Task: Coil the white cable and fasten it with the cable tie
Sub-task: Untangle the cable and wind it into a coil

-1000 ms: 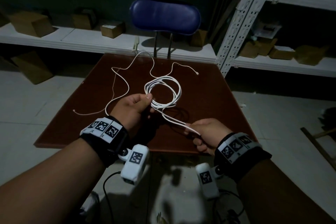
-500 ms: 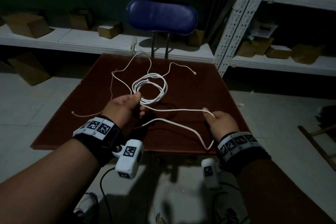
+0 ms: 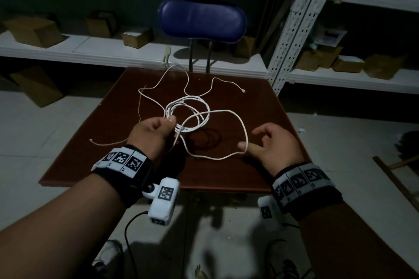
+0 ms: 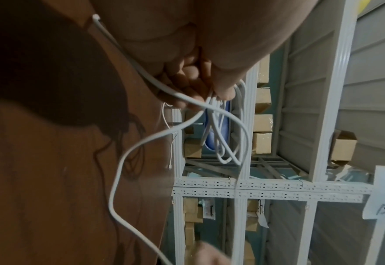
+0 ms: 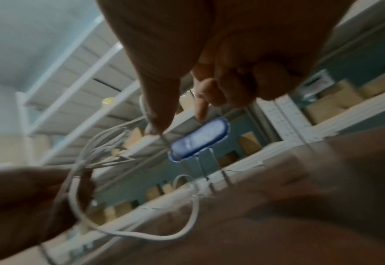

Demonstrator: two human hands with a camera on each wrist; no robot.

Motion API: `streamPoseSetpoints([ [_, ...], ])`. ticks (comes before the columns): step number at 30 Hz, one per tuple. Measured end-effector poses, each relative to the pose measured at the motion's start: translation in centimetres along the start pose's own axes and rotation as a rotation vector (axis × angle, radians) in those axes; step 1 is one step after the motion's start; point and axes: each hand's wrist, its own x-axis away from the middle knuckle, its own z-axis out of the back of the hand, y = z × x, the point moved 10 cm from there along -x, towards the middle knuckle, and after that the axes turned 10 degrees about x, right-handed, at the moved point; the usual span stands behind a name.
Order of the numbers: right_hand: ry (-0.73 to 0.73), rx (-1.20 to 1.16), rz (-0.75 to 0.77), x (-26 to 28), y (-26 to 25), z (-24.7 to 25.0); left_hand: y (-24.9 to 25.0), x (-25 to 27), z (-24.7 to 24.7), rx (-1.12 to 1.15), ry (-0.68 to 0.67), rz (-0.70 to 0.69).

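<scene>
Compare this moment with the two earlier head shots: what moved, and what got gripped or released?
The right hand opened: it no longer pinches the white cable, whose new loose loop now only drapes against its thumb. That loop has swung up toward the coil. Unchanged: the left hand holds the coil above the table.
</scene>
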Motion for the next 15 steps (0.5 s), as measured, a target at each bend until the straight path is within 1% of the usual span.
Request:
streamPoseSetpoints([
  [2, 0.059, -0.156, 0.136, 0.7, -2.0, 0.2, 0.7, 0.1, -0.1, -0.081, 0.004, -0.06],
  [4, 0.035, -0.321, 0.269, 1.6, -4.3, -0.3, 1.2, 0.3, -0.3, -0.134, 0.003, -0.095],
  [6, 0.025, -0.414, 0.348, 2.4, -6.0, -0.4, 1.5, 0.4, -0.5, -0.181, 0.006, -0.123],
  [7, 0.026, -0.464, 0.343, 2.5, -6.1, -0.5, 1.6, 0.4, -0.5, -0.2, 0.01, -0.137],
  [8, 0.017, -0.529, 0.307, 2.4, -5.9, -0.8, 1.7, 0.6, -0.7, -0.207, 0.012, -0.145],
  [11, -0.072, -0.726, 0.126, 1.6, -4.6, -2.1, 1.9, 0.9, -1.1, -0.198, 0.002, -0.169],
  [12, -0.083, -0.78, 0.088, 1.4, -4.5, -2.3, 2.0, 1.1, -1.2, -0.217, -0.005, -0.178],
  [15, -0.107, -1.091, 0.016, 1.1, -4.6, -2.0, 1.9, 1.2, -1.2, -0.269, -0.003, -0.179],
])
